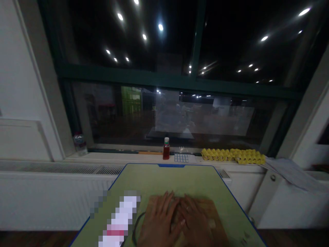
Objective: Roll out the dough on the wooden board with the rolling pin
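A wooden board point(208, 205) lies on the green table top with the blue edge, close in front of me. My left hand point(160, 218) rests palm down on the left part of this board, its fingers stretched forward and somewhat apart. Beside it, my right hand point(194, 219) also lies palm down with extended fingers, angled inward so that the fingertips of both hands come close together. Whether anything lies under the palms is hidden. Left of the board, a dark cord or loop point(135, 223) curves on the table top.
The table point(180, 178) stands against a window sill. On the sill are a bottle of red liquid point(166, 151), a blue-and-white gridded sheet point(181, 157), yellow egg cartons point(231, 155) and a clear bottle point(80, 144). A pixelated bright object point(120, 219) lies at the left. Radiators flank the table.
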The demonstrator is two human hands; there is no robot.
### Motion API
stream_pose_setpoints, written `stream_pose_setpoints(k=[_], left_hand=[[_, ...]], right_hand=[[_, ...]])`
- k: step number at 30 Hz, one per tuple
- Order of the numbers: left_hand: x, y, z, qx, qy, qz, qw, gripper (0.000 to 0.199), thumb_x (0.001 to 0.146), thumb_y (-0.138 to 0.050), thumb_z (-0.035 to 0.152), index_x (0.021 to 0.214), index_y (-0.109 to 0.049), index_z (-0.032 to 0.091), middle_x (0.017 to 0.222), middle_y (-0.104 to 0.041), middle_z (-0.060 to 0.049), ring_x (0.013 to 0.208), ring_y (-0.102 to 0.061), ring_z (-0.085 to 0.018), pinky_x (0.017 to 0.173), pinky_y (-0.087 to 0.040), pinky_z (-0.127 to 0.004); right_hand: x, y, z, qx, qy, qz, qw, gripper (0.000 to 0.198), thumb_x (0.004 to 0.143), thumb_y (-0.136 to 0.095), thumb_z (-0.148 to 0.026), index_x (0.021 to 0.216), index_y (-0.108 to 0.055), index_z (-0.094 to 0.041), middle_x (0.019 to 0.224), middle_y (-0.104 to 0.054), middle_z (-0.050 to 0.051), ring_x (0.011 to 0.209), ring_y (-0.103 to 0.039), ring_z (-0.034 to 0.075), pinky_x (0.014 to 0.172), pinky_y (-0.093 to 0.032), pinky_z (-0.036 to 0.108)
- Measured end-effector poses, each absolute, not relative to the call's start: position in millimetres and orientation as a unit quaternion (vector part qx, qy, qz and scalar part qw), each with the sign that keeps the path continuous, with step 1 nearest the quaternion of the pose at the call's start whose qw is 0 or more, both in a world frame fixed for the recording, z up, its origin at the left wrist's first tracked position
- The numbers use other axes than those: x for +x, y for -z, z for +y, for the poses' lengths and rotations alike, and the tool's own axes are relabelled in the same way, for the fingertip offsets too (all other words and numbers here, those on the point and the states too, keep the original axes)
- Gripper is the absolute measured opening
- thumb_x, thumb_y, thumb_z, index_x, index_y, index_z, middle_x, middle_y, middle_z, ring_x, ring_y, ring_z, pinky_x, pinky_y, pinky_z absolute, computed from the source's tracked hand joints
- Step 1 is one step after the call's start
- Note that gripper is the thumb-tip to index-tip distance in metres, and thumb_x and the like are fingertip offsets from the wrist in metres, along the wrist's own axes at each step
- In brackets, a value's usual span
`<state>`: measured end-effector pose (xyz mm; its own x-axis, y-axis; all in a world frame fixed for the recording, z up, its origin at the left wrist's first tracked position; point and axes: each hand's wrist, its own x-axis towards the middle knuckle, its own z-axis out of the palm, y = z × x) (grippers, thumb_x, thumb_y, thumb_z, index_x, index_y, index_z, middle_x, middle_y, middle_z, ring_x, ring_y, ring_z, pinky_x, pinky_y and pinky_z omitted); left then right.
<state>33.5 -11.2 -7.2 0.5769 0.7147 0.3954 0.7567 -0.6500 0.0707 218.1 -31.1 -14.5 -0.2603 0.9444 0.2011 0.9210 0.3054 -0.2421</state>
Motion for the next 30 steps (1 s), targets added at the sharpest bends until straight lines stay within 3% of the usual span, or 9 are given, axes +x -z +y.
stream_pose_setpoints(k=[4,8,12,16,20,24,30], left_hand=[[42,-1,-3,-0.872,0.193,-0.448,0.037,0.057,0.096,-0.029,0.062,0.145,-0.04,0.034,0.157,-0.031,-0.001,0.144,-0.027,-0.028,0.117,-0.014,-0.057],[55,-11,35,-0.841,0.157,-0.516,-0.035,0.067,0.096,-0.022,0.064,0.147,-0.038,0.022,0.158,-0.029,-0.008,0.145,-0.022,-0.029,0.116,-0.015,-0.059],[59,-15,62,-0.819,0.161,-0.549,-0.037,0.069,0.097,-0.02,0.061,0.148,-0.036,0.018,0.159,-0.024,-0.011,0.146,-0.018,-0.031,0.116,-0.012,-0.059],[59,-13,49,-0.821,0.149,-0.549,-0.04,0.066,0.098,-0.019,0.059,0.147,-0.037,0.018,0.158,-0.027,-0.012,0.145,-0.021,-0.031,0.115,-0.016,-0.06],[53,-6,9,-0.865,0.152,-0.476,-0.036,0.06,0.099,-0.024,0.056,0.145,-0.042,0.021,0.15,-0.043,-0.01,0.14,-0.033,-0.029,0.114,-0.025,-0.054],[47,1,-10,-0.899,0.2,-0.39,0.007,0.068,0.093,-0.037,0.064,0.151,-0.028,0.03,0.158,-0.03,-0.003,0.144,-0.026,-0.028,0.117,-0.023,-0.052],[52,-3,30,-0.878,0.207,-0.431,-0.029,0.063,0.094,-0.033,0.065,0.147,-0.036,0.03,0.158,-0.029,-0.005,0.145,-0.025,-0.029,0.116,-0.022,-0.058]], right_hand=[[216,8,-23,-0.596,-0.038,-0.788,0.152,0.046,0.096,-0.038,-0.031,0.141,-0.048,-0.027,0.148,-0.044,0.001,0.145,-0.023,0.025,0.119,-0.017,0.048],[213,-6,17,-0.628,-0.02,-0.759,0.172,0.048,0.098,-0.037,-0.034,0.142,-0.047,-0.018,0.152,-0.037,0.011,0.146,-0.016,0.028,0.118,-0.015,0.049],[211,-9,46,-0.649,0.007,-0.732,0.207,0.051,0.096,-0.041,-0.034,0.14,-0.048,-0.01,0.152,-0.035,0.017,0.146,-0.014,0.029,0.118,-0.015,0.048],[211,-4,46,-0.655,0.014,-0.725,0.216,0.051,0.096,-0.042,-0.034,0.14,-0.048,-0.011,0.153,-0.034,0.016,0.146,-0.015,0.031,0.117,-0.017,0.05],[218,9,12,-0.608,0.028,-0.763,0.22,0.045,0.096,-0.042,-0.035,0.138,-0.052,-0.021,0.153,-0.036,0.009,0.146,-0.017,0.028,0.118,-0.018,0.051],[229,25,-14,-0.554,0.037,-0.807,0.203,0.044,0.098,-0.037,-0.035,0.141,-0.047,-0.031,0.154,-0.034,0.001,0.145,-0.02,0.027,0.118,-0.018,0.053],[233,34,36,-0.577,0.03,-0.8,0.159,0.044,0.093,-0.042,-0.03,0.135,-0.054,-0.035,0.149,-0.043,0.0,0.141,-0.033,0.027,0.116,-0.027,0.05]])
